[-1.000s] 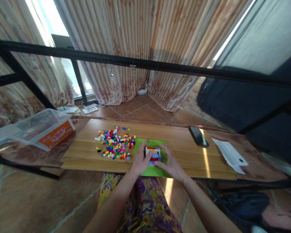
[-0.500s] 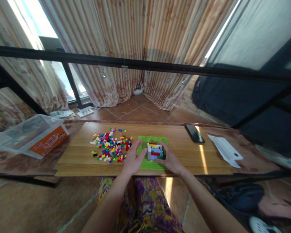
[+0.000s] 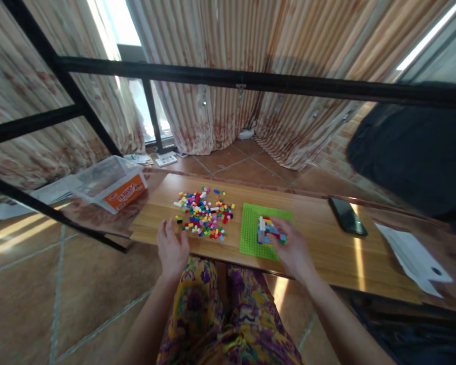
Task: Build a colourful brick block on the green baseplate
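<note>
In the head view, the right hand (image 3: 294,248) grasps the right end of the block build (image 3: 263,230), which sits on the green baseplate (image 3: 250,233); how hard it presses cannot be told. A sideways push from that grip could pop upper pieces loose or slide the plate. The left hand (image 3: 173,248), empty with fingers spread, hovers by the front edge of the table (image 3: 311,215); a careless sweep there could knock loose bricks (image 3: 205,215) off. Bare wood lies right of the grip, up to the phone (image 3: 347,216).
</note>
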Tool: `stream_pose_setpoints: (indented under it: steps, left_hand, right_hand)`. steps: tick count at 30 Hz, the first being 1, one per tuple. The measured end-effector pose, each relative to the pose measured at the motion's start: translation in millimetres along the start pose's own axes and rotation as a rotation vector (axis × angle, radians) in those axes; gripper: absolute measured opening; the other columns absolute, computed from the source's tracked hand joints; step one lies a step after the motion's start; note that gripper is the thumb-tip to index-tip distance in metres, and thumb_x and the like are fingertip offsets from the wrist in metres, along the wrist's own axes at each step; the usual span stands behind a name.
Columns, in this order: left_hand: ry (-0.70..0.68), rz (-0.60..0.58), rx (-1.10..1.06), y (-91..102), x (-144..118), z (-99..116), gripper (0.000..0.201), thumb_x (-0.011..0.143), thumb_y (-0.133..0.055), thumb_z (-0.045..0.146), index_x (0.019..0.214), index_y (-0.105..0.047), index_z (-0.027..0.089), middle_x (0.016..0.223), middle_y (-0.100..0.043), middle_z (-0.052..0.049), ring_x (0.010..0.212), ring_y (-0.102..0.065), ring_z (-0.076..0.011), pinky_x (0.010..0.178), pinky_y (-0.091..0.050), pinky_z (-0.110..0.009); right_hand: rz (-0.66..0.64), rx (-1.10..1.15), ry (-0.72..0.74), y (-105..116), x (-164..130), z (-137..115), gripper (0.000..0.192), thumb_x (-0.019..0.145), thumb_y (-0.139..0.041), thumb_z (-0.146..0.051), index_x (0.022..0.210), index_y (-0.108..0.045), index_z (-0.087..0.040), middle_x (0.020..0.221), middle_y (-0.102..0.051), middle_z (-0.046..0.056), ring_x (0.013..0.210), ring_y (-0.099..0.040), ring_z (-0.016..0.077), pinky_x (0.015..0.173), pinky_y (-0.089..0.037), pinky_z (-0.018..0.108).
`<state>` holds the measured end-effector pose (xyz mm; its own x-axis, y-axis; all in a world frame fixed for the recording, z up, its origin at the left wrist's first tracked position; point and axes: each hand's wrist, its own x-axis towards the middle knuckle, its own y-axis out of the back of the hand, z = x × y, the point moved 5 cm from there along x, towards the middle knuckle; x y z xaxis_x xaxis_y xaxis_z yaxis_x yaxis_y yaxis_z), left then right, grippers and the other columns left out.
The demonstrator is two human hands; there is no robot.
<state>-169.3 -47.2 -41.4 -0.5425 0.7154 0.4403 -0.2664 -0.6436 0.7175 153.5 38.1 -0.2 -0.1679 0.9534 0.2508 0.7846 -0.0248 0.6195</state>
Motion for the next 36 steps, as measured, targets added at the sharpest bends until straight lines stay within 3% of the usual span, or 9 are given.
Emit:
stream_pose_setpoints:
  steps: [4,8,12,19,27,36]
  left_hand:
    - [-0.041,-0.006,0.008,-19.6,18,12,0.046,0.089,-0.044,0.027,0.131,-0.045,0.008,0.139,-0.042,-0.024,0.133,-0.039,-0.0342,0.108,-0.036,-0.051]
    - [-0.046,-0.037,-0.007,-36.1,27,18,0.043,0.089,-0.044,0.028,0.128,-0.048,0.009,0.135,-0.047,-0.023,0.131,-0.043,-0.0336,0.107,-0.037,-0.052]
    - [-0.058,-0.026,-0.008,-40.5,25,17,0.043,0.090,-0.044,0.033,0.127,-0.049,0.010,0.133,-0.050,-0.022,0.129,-0.044,-0.0334,0.106,-0.038,-0.052]
    - [-0.059,-0.003,-0.041,-38.0,21,15,0.044,0.093,-0.043,0.035,0.127,-0.049,0.009,0.133,-0.050,-0.022,0.130,-0.044,-0.0316,0.107,-0.038,-0.050]
    - [-0.017,-0.002,-0.080,-38.7,19,12,0.042,0.092,-0.044,0.034,0.126,-0.052,0.009,0.131,-0.052,-0.021,0.129,-0.045,-0.0304,0.108,-0.037,-0.049]
    - [-0.046,0.041,-0.019,-40.0,18,11,0.041,0.093,-0.044,0.033,0.124,-0.054,0.009,0.130,-0.053,-0.020,0.124,-0.049,-0.0308,0.104,-0.042,-0.047]
  right_hand:
    - [-0.253,0.004,0.110,-57,-13,-37,0.027,0.085,-0.052,-0.027,0.108,-0.065,-0.022,0.101,-0.065,0.007,0.091,-0.061,0.0197,0.084,-0.049,0.035]
    - [-0.308,-0.099,0.112,-97,-16,-46,0.028,0.084,-0.054,-0.023,0.110,-0.064,-0.021,0.100,-0.064,0.007,0.095,-0.060,0.0207,0.088,-0.046,0.035]
    - [-0.318,-0.214,0.116,-116,-9,-49,0.027,0.083,-0.057,-0.025,0.108,-0.065,-0.022,0.100,-0.063,0.008,0.096,-0.059,0.0228,0.088,-0.044,0.035]
    - [-0.242,-0.260,0.142,-128,2,-44,0.021,0.086,-0.050,-0.022,0.102,-0.064,-0.022,0.100,-0.063,0.009,0.094,-0.059,0.0235,0.085,-0.045,0.036]
    - [-0.227,-0.320,0.140,-123,22,-39,0.025,0.088,-0.045,-0.019,0.102,-0.065,-0.018,0.099,-0.064,0.010,0.088,-0.061,0.0208,0.080,-0.045,0.032]
    - [-0.182,-0.289,0.073,-122,38,-28,0.030,0.090,-0.042,-0.020,0.099,-0.070,-0.014,0.099,-0.068,0.012,0.092,-0.062,0.0198,0.086,-0.044,0.031]
